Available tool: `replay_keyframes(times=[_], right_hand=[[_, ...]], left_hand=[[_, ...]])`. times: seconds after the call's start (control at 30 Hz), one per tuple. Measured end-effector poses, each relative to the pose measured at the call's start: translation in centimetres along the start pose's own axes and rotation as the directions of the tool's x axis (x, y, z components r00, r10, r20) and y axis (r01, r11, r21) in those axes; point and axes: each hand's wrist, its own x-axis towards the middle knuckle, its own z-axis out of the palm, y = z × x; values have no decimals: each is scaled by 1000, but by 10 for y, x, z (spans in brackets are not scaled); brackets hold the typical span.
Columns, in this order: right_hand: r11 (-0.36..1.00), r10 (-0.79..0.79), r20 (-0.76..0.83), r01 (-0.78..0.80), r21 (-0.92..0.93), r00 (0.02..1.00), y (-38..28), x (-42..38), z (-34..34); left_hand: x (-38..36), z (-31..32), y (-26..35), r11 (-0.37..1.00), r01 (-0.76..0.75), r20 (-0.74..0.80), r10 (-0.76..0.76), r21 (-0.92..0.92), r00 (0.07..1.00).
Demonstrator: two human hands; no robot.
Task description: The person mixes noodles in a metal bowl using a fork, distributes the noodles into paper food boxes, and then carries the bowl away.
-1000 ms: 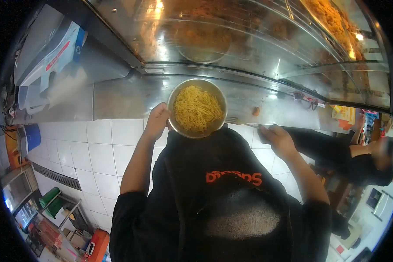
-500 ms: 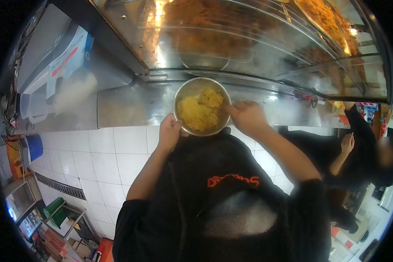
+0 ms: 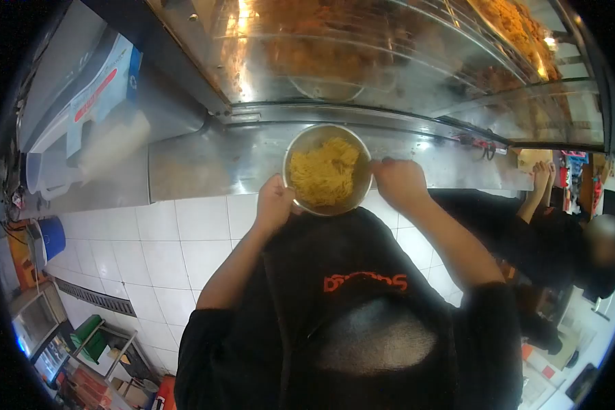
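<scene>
A round metal bowl [image 3: 288,152] with yellow noodles [image 3: 324,171] in it is held over the front of the steel counter, close to my body. My left hand [image 3: 275,203] is closed on the bowl's lower left rim, thumb on top. At the right rim is my right hand [image 3: 398,183], its fingers curled shut. Something dark shows by its fingertips, but I cannot make out whether it is a utensil or just the rim. The noodles lie spread in the bowl, with a small dark spot near their middle.
Behind the steel counter [image 3: 191,167] stands a glass-fronted display case [image 3: 389,75] with orange-brown food. To the left are a clear plastic jug [image 3: 48,174] and a blue-and-white package [image 3: 102,96]. A co-worker [image 3: 547,232] in black works at the right.
The bowl and both hands have shifted slightly right. The raised clump of noodles has flattened into the rest. The co-worker's hands have moved up to the counter.
</scene>
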Motion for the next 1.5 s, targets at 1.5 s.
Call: replay_keyframes(times=[1.5], right_hand=[[938,312,234,-337,77,921,5,-34,-22]], left_hand=[[15,10,2,996,-8,166,-7,86,986]])
